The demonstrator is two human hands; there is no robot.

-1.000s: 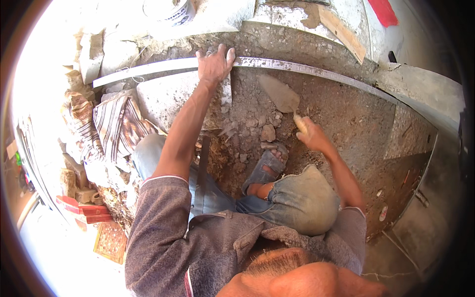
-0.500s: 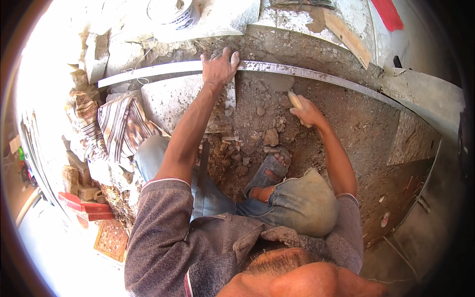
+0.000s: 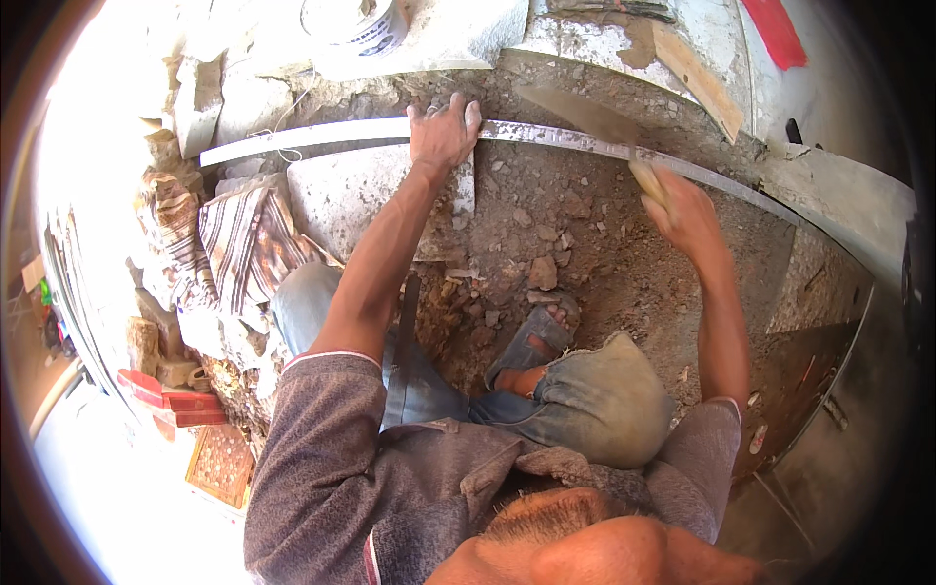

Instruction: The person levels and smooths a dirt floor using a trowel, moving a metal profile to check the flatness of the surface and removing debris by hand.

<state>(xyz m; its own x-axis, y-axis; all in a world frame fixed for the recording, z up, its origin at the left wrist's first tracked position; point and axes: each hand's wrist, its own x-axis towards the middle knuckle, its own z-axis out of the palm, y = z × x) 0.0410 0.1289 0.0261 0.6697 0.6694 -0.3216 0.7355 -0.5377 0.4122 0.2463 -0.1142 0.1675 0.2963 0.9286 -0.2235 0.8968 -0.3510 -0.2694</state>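
A long, light-coloured metal straightedge [image 3: 341,134] crosses the dirt bed from left to right, bowed by the lens. My left hand [image 3: 445,136] grips it left of the middle, fingers hooked over its far side. In my right hand [image 3: 686,213] is a trowel, its pale handle [image 3: 647,182] wrapped by my fingers. The grey trowel blade [image 3: 585,113] reaches up and left across the straightedge, slightly blurred; whether it touches the bar I cannot tell. Loose soil with stones [image 3: 542,273] lies between the bar and my sandalled foot [image 3: 536,341].
A pale slab [image 3: 341,195] lies beneath my left forearm. Striped cloth [image 3: 244,239] and rubble are at the left, with a red box [image 3: 171,398] below. A white bucket [image 3: 356,24] and a wooden strip [image 3: 697,78] sit beyond the bar. A board [image 3: 824,288] is at the right.
My right hand has moved the trowel right and away from me, from the near side of the straightedge to across it. More stones show where it was. My left hand keeps its grip.
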